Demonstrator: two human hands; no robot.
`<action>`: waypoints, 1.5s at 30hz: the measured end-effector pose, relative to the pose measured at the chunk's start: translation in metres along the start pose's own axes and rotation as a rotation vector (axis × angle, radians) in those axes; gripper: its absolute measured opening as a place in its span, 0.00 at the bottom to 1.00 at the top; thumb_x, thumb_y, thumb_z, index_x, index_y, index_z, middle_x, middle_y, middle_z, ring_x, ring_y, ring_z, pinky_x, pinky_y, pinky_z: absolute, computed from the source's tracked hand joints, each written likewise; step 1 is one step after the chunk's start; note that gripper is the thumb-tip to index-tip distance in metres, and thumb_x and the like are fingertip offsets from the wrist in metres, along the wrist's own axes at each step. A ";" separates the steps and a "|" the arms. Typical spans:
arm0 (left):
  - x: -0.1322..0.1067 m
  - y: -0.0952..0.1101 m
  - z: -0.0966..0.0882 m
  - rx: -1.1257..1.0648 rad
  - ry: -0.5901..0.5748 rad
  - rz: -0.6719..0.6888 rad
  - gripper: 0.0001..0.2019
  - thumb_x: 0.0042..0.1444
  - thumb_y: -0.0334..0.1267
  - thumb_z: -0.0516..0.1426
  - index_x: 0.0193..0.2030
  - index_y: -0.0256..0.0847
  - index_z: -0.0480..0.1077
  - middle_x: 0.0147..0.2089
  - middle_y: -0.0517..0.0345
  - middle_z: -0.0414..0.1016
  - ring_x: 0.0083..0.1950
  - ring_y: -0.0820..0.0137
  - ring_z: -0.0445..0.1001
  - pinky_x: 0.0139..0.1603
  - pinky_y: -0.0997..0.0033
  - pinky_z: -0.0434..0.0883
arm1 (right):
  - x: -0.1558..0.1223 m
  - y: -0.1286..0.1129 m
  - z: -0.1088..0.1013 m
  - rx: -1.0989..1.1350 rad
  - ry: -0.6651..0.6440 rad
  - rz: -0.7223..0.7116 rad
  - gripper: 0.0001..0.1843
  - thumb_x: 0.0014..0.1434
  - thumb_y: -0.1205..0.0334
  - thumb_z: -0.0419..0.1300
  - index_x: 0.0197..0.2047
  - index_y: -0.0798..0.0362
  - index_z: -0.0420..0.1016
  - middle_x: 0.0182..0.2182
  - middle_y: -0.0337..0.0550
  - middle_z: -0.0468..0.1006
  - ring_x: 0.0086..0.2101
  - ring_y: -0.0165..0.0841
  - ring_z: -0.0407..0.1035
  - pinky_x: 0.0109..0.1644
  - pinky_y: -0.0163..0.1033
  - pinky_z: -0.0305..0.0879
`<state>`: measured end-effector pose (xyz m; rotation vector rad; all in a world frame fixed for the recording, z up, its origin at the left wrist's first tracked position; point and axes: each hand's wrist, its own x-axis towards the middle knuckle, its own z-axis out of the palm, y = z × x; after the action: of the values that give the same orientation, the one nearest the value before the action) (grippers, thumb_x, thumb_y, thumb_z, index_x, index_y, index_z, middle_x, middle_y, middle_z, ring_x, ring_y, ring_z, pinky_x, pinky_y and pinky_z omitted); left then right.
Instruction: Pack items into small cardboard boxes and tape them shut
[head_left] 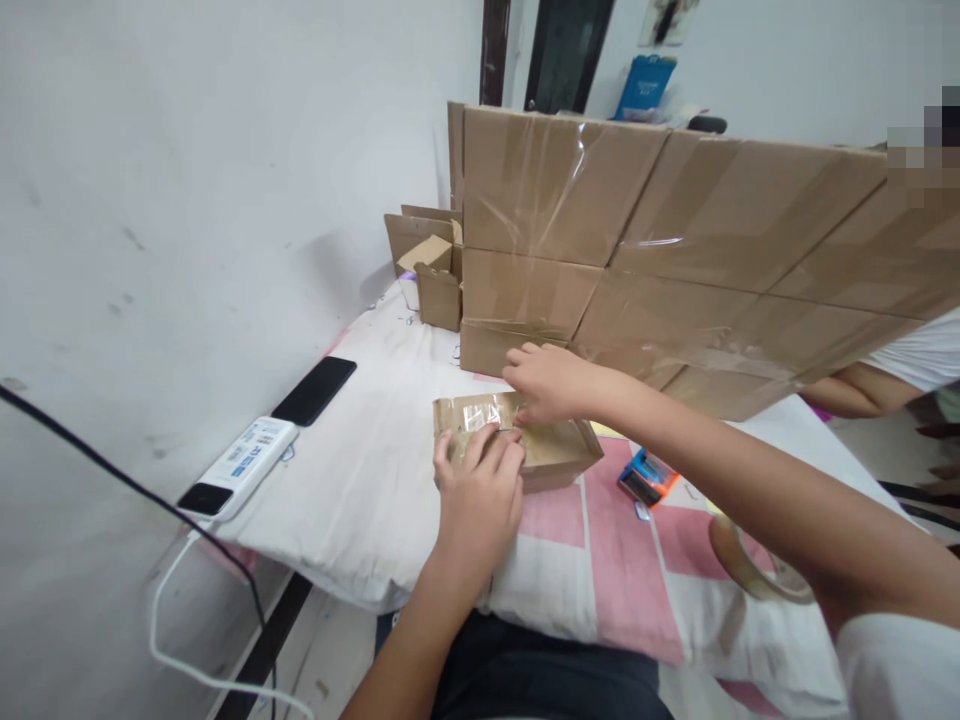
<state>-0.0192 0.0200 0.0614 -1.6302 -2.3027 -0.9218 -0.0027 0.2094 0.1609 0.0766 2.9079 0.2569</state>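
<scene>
A small brown cardboard box [559,457] lies on the white and pink cloth [360,490], with shiny clear tape across its top. My left hand [480,490] rests on the box's near left side, fingers stretched flat and pressing the tape. My right hand [547,382] reaches over the far edge of the box, fingers curled down onto the tape there. A roll of clear tape [757,565] hangs around my right forearm.
A wall of taped cardboard boxes [675,250] stands behind the small box. Small open boxes [431,270] sit at its left end. A black phone [315,390] and a white device [240,465] with a cable lie at left. An orange and blue tool [645,477] lies right of the box. Another person's arm [862,390] shows at right.
</scene>
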 end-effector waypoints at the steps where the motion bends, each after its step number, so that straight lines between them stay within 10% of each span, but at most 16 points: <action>1: 0.000 0.000 -0.001 0.003 -0.005 0.001 0.12 0.63 0.29 0.51 0.47 0.49 0.70 0.60 0.61 0.77 0.67 0.62 0.67 0.71 0.38 0.40 | -0.003 0.004 0.002 0.023 0.012 0.035 0.22 0.54 0.49 0.66 0.46 0.57 0.76 0.46 0.56 0.73 0.45 0.48 0.68 0.43 0.45 0.61; 6: 0.004 0.000 -0.004 0.034 -0.080 0.055 0.10 0.66 0.45 0.54 0.50 0.47 0.70 0.66 0.54 0.71 0.71 0.56 0.60 0.71 0.35 0.41 | -0.033 0.034 0.030 0.452 -0.036 0.105 0.28 0.58 0.48 0.62 0.57 0.54 0.68 0.51 0.52 0.74 0.46 0.44 0.72 0.47 0.45 0.68; 14: 0.006 -0.012 -0.002 0.032 -0.105 0.125 0.15 0.66 0.35 0.55 0.58 0.51 0.67 0.63 0.58 0.75 0.67 0.60 0.67 0.72 0.37 0.39 | -0.105 0.026 0.096 0.829 0.210 -0.015 0.63 0.48 0.44 0.72 0.75 0.45 0.36 0.71 0.54 0.41 0.70 0.50 0.45 0.71 0.55 0.50; 23: -0.003 -0.001 0.005 -0.009 0.162 0.363 0.19 0.62 0.37 0.60 0.59 0.52 0.70 0.56 0.59 0.80 0.64 0.57 0.68 0.74 0.41 0.34 | -0.174 -0.019 0.110 0.713 0.641 0.133 0.49 0.45 0.55 0.70 0.68 0.46 0.56 0.64 0.54 0.53 0.65 0.52 0.54 0.66 0.56 0.58; 29: -0.003 0.018 0.022 -0.186 0.468 0.525 0.26 0.52 0.33 0.68 0.57 0.48 0.71 0.79 0.59 0.44 0.78 0.46 0.39 0.74 0.33 0.38 | -0.277 -0.032 0.096 0.445 1.044 0.588 0.38 0.49 0.47 0.68 0.62 0.43 0.64 0.61 0.53 0.60 0.61 0.57 0.58 0.63 0.64 0.58; 32: -0.006 0.006 0.033 -0.166 0.454 0.477 0.14 0.53 0.33 0.67 0.46 0.47 0.76 0.74 0.57 0.56 0.75 0.48 0.48 0.73 0.36 0.45 | -0.344 -0.028 0.105 0.174 1.174 0.978 0.33 0.54 0.44 0.64 0.61 0.41 0.67 0.58 0.54 0.64 0.60 0.58 0.59 0.64 0.65 0.56; 38: -0.021 -0.031 0.046 -0.091 0.358 0.354 0.08 0.55 0.31 0.64 0.38 0.49 0.74 0.60 0.48 0.72 0.63 0.50 0.67 0.61 0.39 0.62 | -0.424 0.030 0.176 0.032 0.966 1.553 0.36 0.56 0.35 0.57 0.57 0.55 0.70 0.48 0.66 0.69 0.58 0.57 0.60 0.60 0.56 0.61; 45: -0.026 -0.042 0.039 -0.048 0.392 0.335 0.07 0.53 0.32 0.64 0.29 0.47 0.70 0.51 0.50 0.78 0.53 0.52 0.73 0.54 0.47 0.65 | -0.394 0.116 0.225 0.346 0.634 1.634 0.49 0.49 0.37 0.63 0.64 0.62 0.60 0.58 0.70 0.58 0.55 0.59 0.63 0.55 0.56 0.61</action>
<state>-0.0392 0.0130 0.0023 -1.6126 -1.7024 -1.1012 0.4354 0.3336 0.0496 2.7369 2.4744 -0.0331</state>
